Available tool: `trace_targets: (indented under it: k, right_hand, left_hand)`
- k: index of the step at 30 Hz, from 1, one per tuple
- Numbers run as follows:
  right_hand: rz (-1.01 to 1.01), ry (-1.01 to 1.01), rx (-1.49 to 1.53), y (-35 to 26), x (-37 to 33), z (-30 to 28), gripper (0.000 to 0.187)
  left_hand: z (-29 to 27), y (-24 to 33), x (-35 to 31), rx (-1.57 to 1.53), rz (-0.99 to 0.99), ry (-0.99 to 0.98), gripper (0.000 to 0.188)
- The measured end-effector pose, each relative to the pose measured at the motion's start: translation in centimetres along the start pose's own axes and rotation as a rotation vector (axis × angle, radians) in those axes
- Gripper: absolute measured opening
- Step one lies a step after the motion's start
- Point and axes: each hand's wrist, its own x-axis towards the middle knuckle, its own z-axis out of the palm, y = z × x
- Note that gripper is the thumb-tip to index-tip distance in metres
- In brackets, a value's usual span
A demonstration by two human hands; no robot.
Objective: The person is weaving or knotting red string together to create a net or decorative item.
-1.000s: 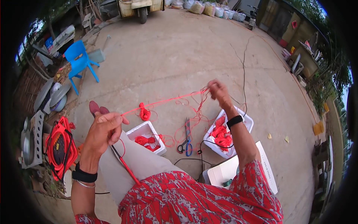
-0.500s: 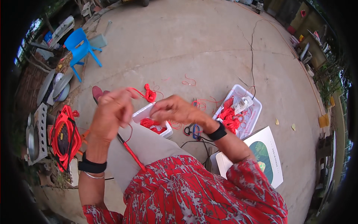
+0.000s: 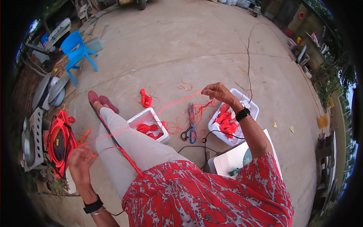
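A thin red cord point(image 3: 166, 109) runs taut between my two hands, across my outstretched leg. My left hand point(image 3: 78, 163) is low at my left side, pinching one end of the cord beside a red cord reel point(image 3: 58, 140). My right hand point(image 3: 217, 92) is raised out to the right, pinching the other end above a white tray point(image 3: 252, 107) of red cord bundles. A second white tray point(image 3: 145, 119) with red pieces sits by my knee. Scissors point(image 3: 190, 126) lie on the concrete between the trays, among loose red cord.
A red cord bundle point(image 3: 145, 99) lies on the concrete past my feet. A blue plastic chair point(image 3: 77, 51) stands at the far left. Metal pans and a perforated block point(image 3: 36, 132) sit at the left edge. A white board point(image 3: 230, 160) lies by my right hip.
My hands were close together over my lap half a second ago; now they have drawn wide apart, left hand down to the left, right hand out to the right, stretching the cord.
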Motion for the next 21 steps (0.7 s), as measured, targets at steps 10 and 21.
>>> trace_targets:
  k: [10,21]
  right_hand:
    - [-0.349,-0.238,-0.091,-18.2,-2.2,3.2,0.025]
    - [-0.222,-0.160,0.072,-9.5,-1.5,0.7,0.019]
  left_hand:
    - [22.9,1.7,7.0,0.297,0.306,-0.299,0.047]
    - [7.9,9.1,6.5,0.085,0.266,0.101,0.026]
